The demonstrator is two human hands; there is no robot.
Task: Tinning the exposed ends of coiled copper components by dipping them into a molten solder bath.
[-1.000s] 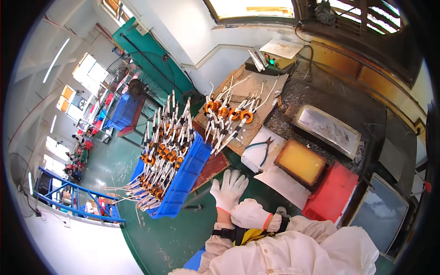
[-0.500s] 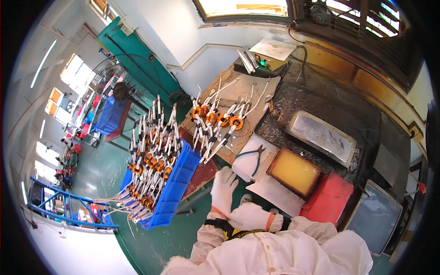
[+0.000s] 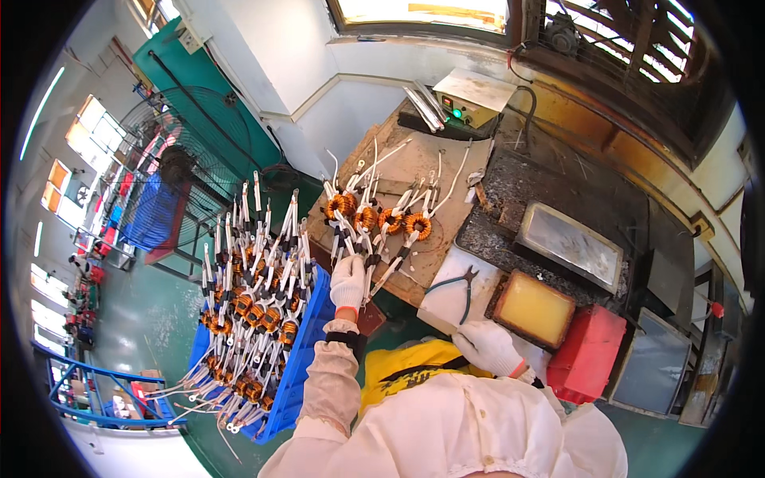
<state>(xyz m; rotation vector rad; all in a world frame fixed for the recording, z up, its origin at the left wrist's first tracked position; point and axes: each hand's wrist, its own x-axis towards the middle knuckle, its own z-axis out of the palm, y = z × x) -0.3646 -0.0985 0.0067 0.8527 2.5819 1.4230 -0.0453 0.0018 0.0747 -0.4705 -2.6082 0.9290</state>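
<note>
My left hand (image 3: 348,280), in a white glove, is closed at the lower leads of the leftmost copper-wound ring coil (image 3: 340,206); the fingertips are partly hidden against the leads. More ring coils (image 3: 417,227) with white sleeved leads lie in a row on the wooden board (image 3: 414,271). My right hand (image 3: 488,346), also gloved, is beside the handle end of the dark-handled pliers (image 3: 466,291). Its fingers point left, loosely bent and apart, and nothing shows in them. Those pliers lie with spread handles on a white pad (image 3: 448,296).
A blue crate (image 3: 307,350) packed with coils stands at left. Right of the pliers are a tray of yellowish material (image 3: 535,307), a red box (image 3: 586,350) and a metal-topped rectangular pan (image 3: 572,245). A control box (image 3: 474,95) sits at the back; a fan (image 3: 177,163) stands far left.
My hands were together near the bench's front edge and have parted. The left has moved up and left to the coil leads, the right toward the pliers. The whole view has shifted.
</note>
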